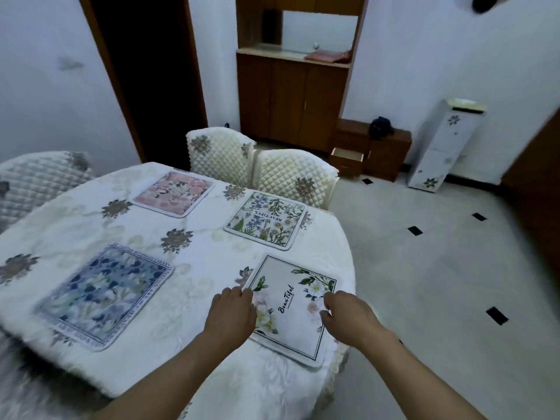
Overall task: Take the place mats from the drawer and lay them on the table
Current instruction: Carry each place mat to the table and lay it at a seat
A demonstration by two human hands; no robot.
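Observation:
Several floral place mats lie flat on the round table (197, 359). A pink one (173, 193) and a green-and-blue one (266, 219) sit at the far side, and a blue one (104, 294) lies near left. The white mat (292, 307) with the word "Beautiful" lies near the table's right edge. My left hand (231, 313) grips this mat's left edge with curled fingers. My right hand (345, 318) holds its right edge, fingers curled too. Across the room a small drawer (347, 160) stands pulled out of a low wooden cabinet (388, 156).
Two quilted chairs (291, 174) stand at the table's far side and another (39, 180) at the left. A tall wooden sideboard (291, 95) and a white floral appliance (445, 144) stand against the wall. A tiled floor (439, 283) stretches to the right.

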